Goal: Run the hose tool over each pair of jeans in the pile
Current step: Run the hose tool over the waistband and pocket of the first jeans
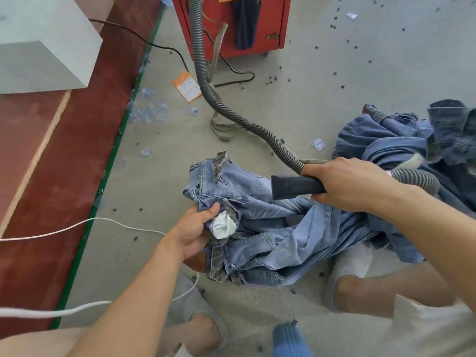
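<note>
A light blue pair of jeans (270,228) lies crumpled on the grey floor in front of me, its waistband turned toward the left and a white pocket lining (222,226) pulled out. My left hand (194,233) grips the jeans at the waistband beside that lining. My right hand (350,184) holds the black nozzle (291,188) of the ribbed grey hose (206,73); the nozzle's mouth points left, just above the denim. A pile of darker blue jeans (417,140) sits at the right, partly behind my right arm.
The hose runs up to a red machine (273,24) at the top. A black cable (154,45) and a white cord (77,225) cross the floor. A grey box (43,50) stands on the red strip at left. Blue scraps and an orange tag (186,86) litter the floor. My knees are below.
</note>
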The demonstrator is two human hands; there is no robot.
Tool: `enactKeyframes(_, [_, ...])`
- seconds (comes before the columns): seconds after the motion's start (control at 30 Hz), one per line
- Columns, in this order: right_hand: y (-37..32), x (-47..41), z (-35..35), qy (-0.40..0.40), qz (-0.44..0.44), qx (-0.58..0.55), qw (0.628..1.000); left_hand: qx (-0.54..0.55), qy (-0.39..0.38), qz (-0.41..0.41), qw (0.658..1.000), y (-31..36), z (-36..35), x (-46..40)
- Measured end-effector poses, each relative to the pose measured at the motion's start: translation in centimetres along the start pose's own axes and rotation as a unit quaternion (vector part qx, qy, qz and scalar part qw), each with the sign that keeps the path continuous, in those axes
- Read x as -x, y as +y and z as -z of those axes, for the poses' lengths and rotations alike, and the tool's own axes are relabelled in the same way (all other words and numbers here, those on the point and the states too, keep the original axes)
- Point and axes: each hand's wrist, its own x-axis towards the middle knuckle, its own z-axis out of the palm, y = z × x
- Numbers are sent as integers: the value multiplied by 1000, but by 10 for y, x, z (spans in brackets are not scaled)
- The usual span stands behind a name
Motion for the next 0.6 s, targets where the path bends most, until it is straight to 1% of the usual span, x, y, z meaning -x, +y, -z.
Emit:
enactKeyframes(0.13, [-4,-10,-6,-26,-11,31,999,-3,-6,1,1000,0,6,3])
enactKeyframes(0.27, [-22,-31,-10,-55,33,39,997,-23,-2,-1,1000,-1,11,8])
enactKeyframes(0.37, [-36,-45,-7,-97,81,-20,992,-34,11,-3,999,-3,16,10])
enactKeyframes(0.47, [-44,-51,-1,-131,108,-79,982,-42,12,-3,999,-5,21,12])
enactKeyframes(0.6, [-41,-51,8,-125,116,-143,975,-29,5,-6,1000,-6,28,13])
